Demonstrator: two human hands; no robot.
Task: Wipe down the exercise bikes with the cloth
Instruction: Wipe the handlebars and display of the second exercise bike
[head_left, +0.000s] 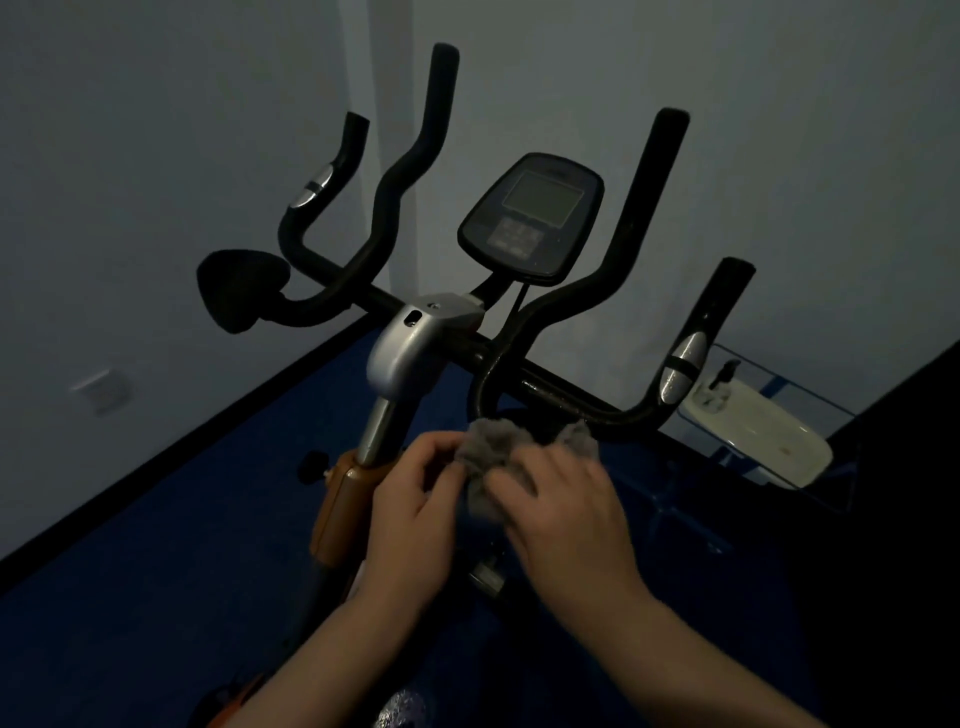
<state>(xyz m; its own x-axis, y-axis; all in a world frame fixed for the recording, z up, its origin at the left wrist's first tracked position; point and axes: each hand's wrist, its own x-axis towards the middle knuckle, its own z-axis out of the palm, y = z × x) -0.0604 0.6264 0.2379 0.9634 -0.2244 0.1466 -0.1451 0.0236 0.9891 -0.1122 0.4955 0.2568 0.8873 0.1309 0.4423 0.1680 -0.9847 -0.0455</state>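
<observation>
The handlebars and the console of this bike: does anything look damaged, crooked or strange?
Nothing stands out. The handlebars and console look intact, though the light is dim. Both hands hold the cloth just below the bar.

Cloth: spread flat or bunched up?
Bunched. The grey cloth sits crumpled between the left hand and right hand, just below the handlebar.

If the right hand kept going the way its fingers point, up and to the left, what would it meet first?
Beyond the grey cloth that the right hand already holds, probably the black handlebar loop just above it. Depth is hard to judge in this dim view.
</observation>
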